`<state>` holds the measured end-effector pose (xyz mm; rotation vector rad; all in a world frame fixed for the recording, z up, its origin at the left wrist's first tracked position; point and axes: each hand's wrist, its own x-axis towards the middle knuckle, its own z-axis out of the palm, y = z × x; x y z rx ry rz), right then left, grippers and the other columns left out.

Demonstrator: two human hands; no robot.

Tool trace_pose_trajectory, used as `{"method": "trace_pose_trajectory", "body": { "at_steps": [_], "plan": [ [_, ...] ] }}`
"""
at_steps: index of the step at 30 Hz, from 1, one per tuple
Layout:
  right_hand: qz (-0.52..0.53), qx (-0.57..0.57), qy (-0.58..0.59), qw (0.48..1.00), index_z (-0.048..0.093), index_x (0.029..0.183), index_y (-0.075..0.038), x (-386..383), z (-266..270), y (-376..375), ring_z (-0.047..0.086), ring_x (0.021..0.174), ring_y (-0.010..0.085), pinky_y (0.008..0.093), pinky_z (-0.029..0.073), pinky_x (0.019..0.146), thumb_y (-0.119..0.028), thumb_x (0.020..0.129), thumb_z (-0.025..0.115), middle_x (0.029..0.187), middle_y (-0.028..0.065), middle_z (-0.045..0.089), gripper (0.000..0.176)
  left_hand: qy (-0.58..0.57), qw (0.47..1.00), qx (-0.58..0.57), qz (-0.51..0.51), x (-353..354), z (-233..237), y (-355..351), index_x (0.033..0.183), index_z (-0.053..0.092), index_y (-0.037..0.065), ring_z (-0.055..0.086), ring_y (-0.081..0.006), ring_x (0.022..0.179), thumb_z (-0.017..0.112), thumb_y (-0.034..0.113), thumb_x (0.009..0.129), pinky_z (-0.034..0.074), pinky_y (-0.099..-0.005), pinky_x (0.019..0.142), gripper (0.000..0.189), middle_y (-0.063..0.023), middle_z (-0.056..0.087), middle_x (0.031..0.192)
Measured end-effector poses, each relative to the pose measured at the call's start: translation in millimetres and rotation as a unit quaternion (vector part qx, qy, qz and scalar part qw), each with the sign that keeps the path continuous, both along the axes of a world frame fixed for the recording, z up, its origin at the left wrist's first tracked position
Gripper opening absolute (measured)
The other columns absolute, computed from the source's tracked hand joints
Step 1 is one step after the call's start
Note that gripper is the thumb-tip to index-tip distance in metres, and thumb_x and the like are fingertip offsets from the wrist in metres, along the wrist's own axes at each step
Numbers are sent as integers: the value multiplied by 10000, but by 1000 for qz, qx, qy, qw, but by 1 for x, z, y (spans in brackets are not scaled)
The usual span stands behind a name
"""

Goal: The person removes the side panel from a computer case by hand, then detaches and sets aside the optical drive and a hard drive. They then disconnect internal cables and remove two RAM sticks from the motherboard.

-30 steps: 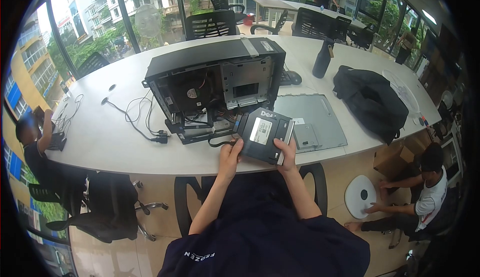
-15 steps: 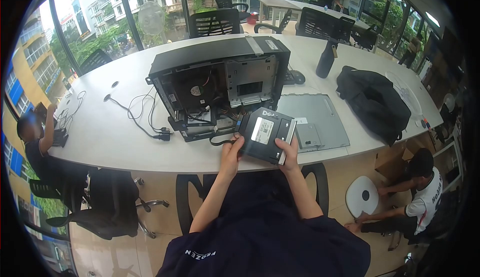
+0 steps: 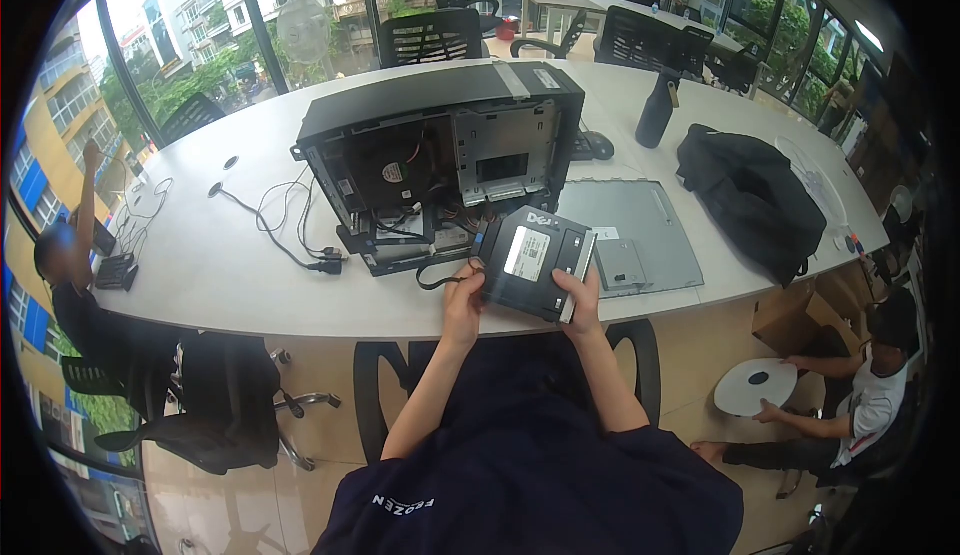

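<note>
A black optical drive with a Dell logo, a white label and a silver edge is held between both hands, just in front of the opened computer case. My left hand is closed at its left edge, where a black cable loops out. On the other side, my right hand grips the silver edge, thumb on the top face. The black desktop computer case lies on its side, its bays, wires and metal bracket exposed. Right of it rests a grey side panel on the table.
The white table carries power cables, a mouse, a dark bottle and a black bag. One person is at the left; another sits at the right, holding a white disc. Office chairs stand around.
Both hands keep their hold on the optical drive, which has barely shifted. The person at the right has lifted the white disc, and the person at the left has raised an arm.
</note>
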<state>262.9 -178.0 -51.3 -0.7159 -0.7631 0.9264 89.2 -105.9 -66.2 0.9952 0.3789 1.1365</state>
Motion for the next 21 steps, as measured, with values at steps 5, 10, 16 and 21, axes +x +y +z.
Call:
{"method": "trace_pose_trajectory", "body": {
  "at_steps": [5, 10, 16, 21],
  "plan": [
    [1, -1, -8, 1000, 575, 1208, 81, -1, 0, 0, 653, 989, 201, 316, 514, 878, -102, 857, 649, 1115, 140, 665, 403, 45, 998, -26, 23, -1, 12, -7, 960, 561, 126, 467, -15, 758, 607, 240, 994, 351, -195, 633, 128, 77, 514, 834],
    [8, -9, -19, 1000, 574, 1211, 82, 0, 0, -1, 648, 996, 201, 319, 510, 885, -100, 860, 648, 1118, 138, 663, 402, 15, 998, -63, 21, -2, 16, -8, 931, 579, 120, 479, -15, 793, 634, 188, 992, 361, -198, 697, 106, 74, 542, 862],
    [9, -19, -18, 1000, 558, 1237, 87, 1, -3, 2, 647, 1012, 206, 320, 506, 901, -103, 861, 650, 1132, 145, 660, 431, -2, 997, -73, 15, -4, 8, -3, 937, 598, 97, 510, -24, 825, 656, 178, 969, 384, -204, 739, 105, 58, 560, 877],
    [30, -33, -4, 999, 549, 1253, 87, -1, 5, 2, 644, 1025, 209, 323, 505, 911, -99, 861, 641, 1142, 146, 657, 444, -46, 991, -124, 22, -2, 13, -8, 968, 603, 72, 528, -30, 829, 669, 181, 953, 392, -207, 740, 128, 50, 567, 874]
  ]
}}
